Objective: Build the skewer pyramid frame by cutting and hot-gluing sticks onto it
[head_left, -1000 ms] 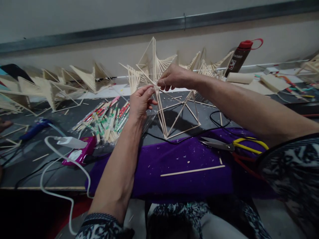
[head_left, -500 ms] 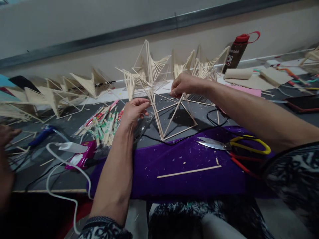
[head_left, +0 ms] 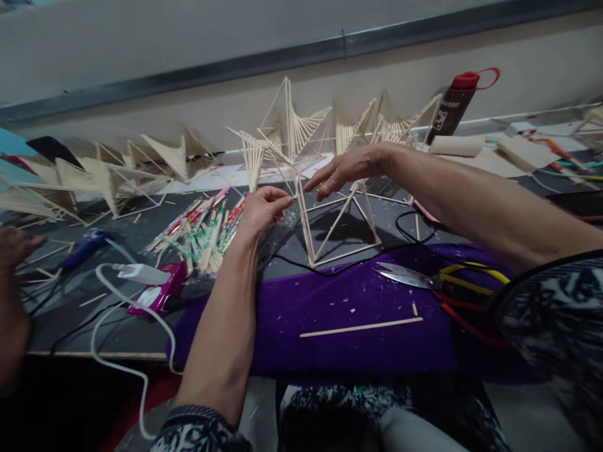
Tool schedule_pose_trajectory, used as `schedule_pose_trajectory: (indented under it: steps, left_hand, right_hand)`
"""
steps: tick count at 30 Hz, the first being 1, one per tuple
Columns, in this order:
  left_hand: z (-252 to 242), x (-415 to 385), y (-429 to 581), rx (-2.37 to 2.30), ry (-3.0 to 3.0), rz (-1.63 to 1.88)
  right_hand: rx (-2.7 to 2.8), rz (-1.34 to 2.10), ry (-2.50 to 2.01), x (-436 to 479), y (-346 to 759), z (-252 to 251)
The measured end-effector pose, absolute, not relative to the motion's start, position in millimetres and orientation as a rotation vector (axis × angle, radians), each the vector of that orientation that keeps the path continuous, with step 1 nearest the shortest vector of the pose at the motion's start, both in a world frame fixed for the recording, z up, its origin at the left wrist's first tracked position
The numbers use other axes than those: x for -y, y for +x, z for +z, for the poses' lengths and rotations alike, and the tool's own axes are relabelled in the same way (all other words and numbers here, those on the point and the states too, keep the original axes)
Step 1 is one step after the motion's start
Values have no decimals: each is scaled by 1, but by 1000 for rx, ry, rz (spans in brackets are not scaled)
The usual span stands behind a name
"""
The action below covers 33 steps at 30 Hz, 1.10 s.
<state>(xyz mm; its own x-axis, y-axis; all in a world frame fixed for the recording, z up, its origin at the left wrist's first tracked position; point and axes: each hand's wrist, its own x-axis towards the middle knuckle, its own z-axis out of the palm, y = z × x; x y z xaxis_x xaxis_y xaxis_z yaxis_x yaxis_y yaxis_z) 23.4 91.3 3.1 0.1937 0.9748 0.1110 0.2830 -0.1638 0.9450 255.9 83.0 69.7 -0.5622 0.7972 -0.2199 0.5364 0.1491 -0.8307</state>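
A pale wooden stick frame (head_left: 340,221), shaped like a pyramid, stands on the dark table (head_left: 117,232) at the far edge of a purple cloth (head_left: 325,314). My left hand (head_left: 262,209) pinches its upper left corner with curled fingers. My right hand (head_left: 349,168) hovers just over the frame's top, fingers stretched out flat, holding nothing. A single loose stick (head_left: 362,326) lies on the cloth near me.
Yellow-handled snips (head_left: 433,279) lie on the cloth at right. A bag of wrapped chopsticks (head_left: 202,232) and a pink glue gun (head_left: 151,285) with a white cord sit at left. Finished stick sculptures (head_left: 292,135) line the wall. A bottle (head_left: 455,103) leans at back right. Another person's hand (head_left: 12,251) is at far left.
My right hand let go of the frame's top and opened flat above it. My left hand stayed at the frame's upper left corner. The frame sank a little onto the table.
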Motion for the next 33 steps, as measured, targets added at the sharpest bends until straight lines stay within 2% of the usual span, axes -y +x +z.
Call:
schedule_pose_trajectory:
  steps: [3, 8, 16, 21, 25, 29, 33]
  left_hand:
    - [1, -91, 28, -1243, 1622, 1093]
    - [-8, -91, 35, -1213, 1765, 978]
    - [-22, -91, 42, -1230, 1826, 897]
    - [-23, -90, 45, -1265, 1814, 866]
    - [-23, -90, 47, -1295, 1812, 892]
    - [-25, -91, 47, -1252, 1847, 902]
    - [-31, -95, 47, -1283, 1919, 851]
  right_hand:
    - [2213, 1412, -1354, -89, 248, 67]
    - [2241, 1440, -1418, -96, 240, 59]
    - [2279, 1511, -1271, -101, 254, 69]
    - [2066, 1511, -1016, -89, 273, 86]
    - [1844, 1349, -750, -55, 291, 110]
    - [1698, 1123, -864, -28, 304, 123]
    - [1713, 1205, -833, -25, 307, 114]
